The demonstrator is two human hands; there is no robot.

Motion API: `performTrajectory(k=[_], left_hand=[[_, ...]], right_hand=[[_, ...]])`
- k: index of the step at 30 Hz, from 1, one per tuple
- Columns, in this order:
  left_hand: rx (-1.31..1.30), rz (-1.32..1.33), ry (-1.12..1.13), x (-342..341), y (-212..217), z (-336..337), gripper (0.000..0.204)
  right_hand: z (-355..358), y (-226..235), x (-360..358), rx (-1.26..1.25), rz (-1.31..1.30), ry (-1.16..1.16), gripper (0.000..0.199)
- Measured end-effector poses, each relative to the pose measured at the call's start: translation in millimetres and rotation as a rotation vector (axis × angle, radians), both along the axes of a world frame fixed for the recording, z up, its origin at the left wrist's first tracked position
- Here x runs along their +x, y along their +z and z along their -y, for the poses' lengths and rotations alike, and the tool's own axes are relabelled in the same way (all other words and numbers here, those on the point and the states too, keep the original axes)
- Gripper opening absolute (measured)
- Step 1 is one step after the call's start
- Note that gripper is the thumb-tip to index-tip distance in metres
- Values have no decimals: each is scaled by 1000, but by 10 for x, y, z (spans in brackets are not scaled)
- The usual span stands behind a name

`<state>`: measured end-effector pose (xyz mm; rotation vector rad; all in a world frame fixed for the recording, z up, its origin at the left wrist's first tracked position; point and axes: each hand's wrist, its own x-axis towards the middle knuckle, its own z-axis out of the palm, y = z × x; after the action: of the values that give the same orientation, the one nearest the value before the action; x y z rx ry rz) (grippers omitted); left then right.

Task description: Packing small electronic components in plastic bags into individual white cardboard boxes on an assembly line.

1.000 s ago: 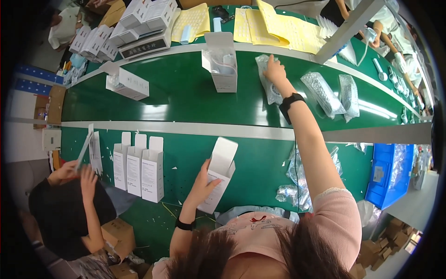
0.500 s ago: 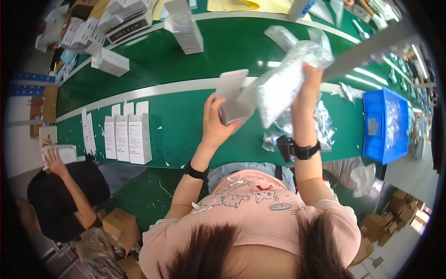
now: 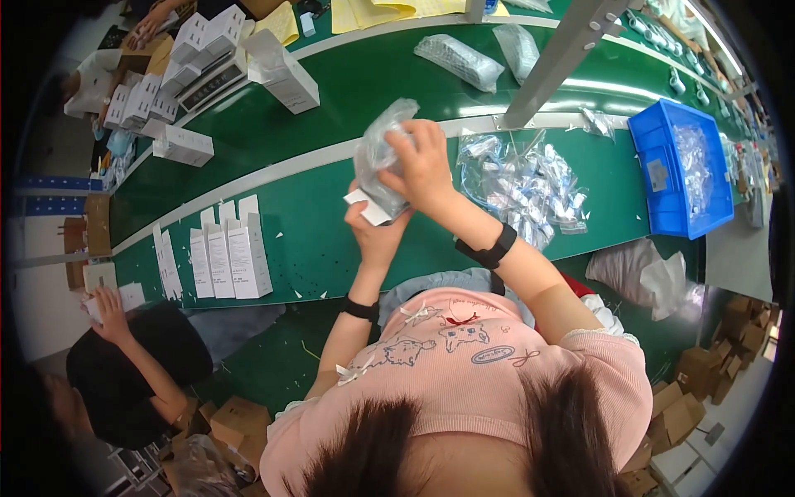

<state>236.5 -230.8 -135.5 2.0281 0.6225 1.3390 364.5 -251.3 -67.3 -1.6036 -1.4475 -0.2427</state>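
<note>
Frame centre: right hand clenched on clear plastic bag; left hand grips white box beneath

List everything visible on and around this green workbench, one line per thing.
small white cardboard box: one, white, held at its lower end by the left hand
clear plastic bag: one, transparent, gripped above the box
upright white cartons: about four, white, standing in a row at left on the near bench
pile of clear bagged parts: many, transparent, right of the hands
blue plastic bin: one, blue, far right
white boxes: a stack, white, upper left
yellow paper sheets: several, yellow, top edge
co-worker: one, dark top, lower left
left hand: under the box
right hand: on the bag
</note>
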Motion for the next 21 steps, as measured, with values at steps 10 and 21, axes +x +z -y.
performTrajectory(k=[10, 21], left_hand=[[-169, 91, 75, -143, 85, -129, 78], [-73, -257, 211, -340, 414, -131, 52]], right_hand=[[347, -616, 945, -318, -22, 19, 51], [326, -1033, 1529, -569, -144, 10, 42]])
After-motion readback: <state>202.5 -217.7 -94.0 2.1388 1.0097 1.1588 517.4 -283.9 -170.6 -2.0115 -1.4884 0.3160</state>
